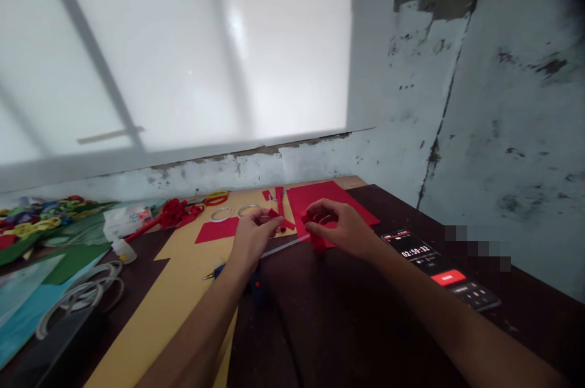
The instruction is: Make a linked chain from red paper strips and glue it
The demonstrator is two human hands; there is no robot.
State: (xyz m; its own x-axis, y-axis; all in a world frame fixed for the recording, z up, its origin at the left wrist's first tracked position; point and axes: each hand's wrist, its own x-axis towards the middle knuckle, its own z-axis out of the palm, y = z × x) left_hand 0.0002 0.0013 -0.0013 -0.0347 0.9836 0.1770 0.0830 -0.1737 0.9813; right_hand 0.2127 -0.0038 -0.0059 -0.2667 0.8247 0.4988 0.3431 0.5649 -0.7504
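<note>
My left hand (253,233) pinches a small piece of red paper (275,215) between thumb and fingers, just above the yellow sheet (183,290). Close beside it, my right hand (340,228) curls its fingers around a folded red paper strip (317,240). Both hands hover over the dark wooden table (347,315), with a large red paper sheet (320,196) lying just behind them. Cut red strips (277,195) and another red piece (217,231) lie nearby.
Two thin rings (222,214) rest on the yellow sheet. A phone (441,267) with a running timer lies at the right. At the left are scissors (214,198), a red paper flower (173,211), coloured paper scraps (41,220), a small glue bottle (123,249), white rings (80,296) and a pen (214,272).
</note>
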